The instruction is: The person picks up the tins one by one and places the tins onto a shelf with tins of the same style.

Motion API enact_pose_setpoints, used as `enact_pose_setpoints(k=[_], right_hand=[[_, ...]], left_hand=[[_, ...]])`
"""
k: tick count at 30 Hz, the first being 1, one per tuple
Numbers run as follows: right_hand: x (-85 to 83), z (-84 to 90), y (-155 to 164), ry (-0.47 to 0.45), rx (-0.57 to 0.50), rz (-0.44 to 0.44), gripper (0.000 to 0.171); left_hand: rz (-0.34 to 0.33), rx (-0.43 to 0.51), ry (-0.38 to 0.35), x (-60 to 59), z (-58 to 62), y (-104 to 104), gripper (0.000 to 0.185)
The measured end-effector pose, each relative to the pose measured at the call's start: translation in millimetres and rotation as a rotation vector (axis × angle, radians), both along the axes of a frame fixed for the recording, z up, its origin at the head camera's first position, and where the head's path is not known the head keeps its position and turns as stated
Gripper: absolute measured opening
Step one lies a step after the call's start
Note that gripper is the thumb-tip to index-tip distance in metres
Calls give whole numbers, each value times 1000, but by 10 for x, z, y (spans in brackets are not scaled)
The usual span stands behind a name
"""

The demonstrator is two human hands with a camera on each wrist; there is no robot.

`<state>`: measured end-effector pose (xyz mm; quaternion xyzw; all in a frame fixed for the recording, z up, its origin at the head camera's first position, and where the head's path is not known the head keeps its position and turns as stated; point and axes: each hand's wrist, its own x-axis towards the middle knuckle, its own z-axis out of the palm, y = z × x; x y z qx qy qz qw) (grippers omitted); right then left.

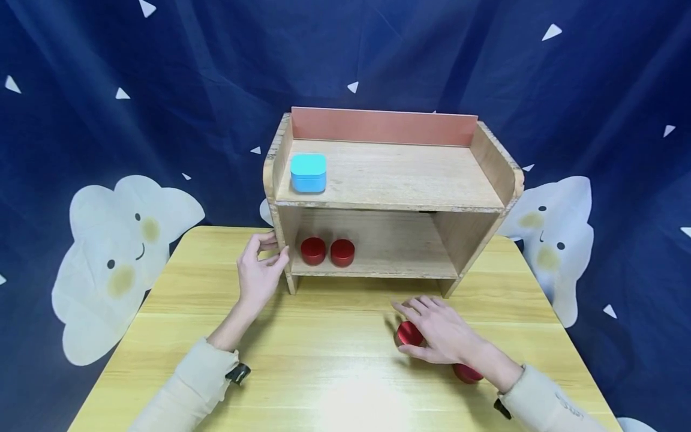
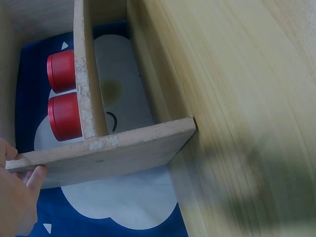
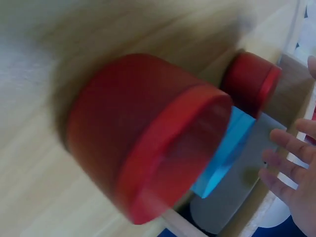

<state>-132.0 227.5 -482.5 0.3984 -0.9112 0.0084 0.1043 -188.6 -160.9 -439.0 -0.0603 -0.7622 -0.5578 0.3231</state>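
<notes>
**Square up before closing**

Head view: Your right grip [image 1: 442,335] arches loosely around a red tin [image 1: 409,334] on the table [image 1: 313,348], not clasping it; close evenly on both its sides. A second tin [image 1: 466,374] sits beneath your wrist [image 1: 499,367], so avoid knocking it. The shelf unit [image 1: 405,174] carries a blue box [image 1: 309,174] up top, two red tins [image 1: 342,253] below.

Left wrist view: Your left grip [image 2: 17,202] pinches the side panel's [image 2: 123,153] edge; use light pressure.

Right wrist view: Your fingers [image 3: 289,143] are straight, spread.
</notes>
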Motion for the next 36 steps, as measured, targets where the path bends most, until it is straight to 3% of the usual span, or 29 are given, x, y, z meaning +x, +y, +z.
enact_pose_setpoints(k=[12,19,36], right_hand=[[56,-142,133,-10,22,-3,85],[69,-204,152,-6,54,7,76],[61,-220,217,0,18,10,62]], left_hand=[[1,-5,9,-10,13,8,31],[4,12,-21,-29,-21,-7,32],[10,16,-17,-21,-28,0,31]])
